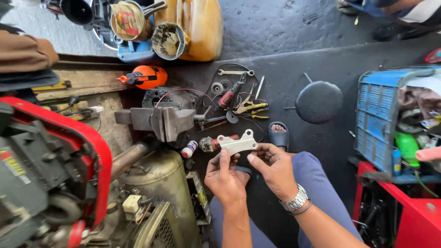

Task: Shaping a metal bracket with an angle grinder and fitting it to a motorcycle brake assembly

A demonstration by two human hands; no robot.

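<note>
Metal bracket [237,143] — flat, pale; left hand [223,177] fingers clamped at its 7 o'clock, right hand [274,166] fingers pinching 4 o'clock — bench vise [161,121] at 10 o'clock.

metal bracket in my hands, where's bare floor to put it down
Bare dark floor lies between the round black pan and the blue plastic crate, and above the pan. Crowded: the tool pile with yellow-handled pliers beside the grey bench vise.
</note>
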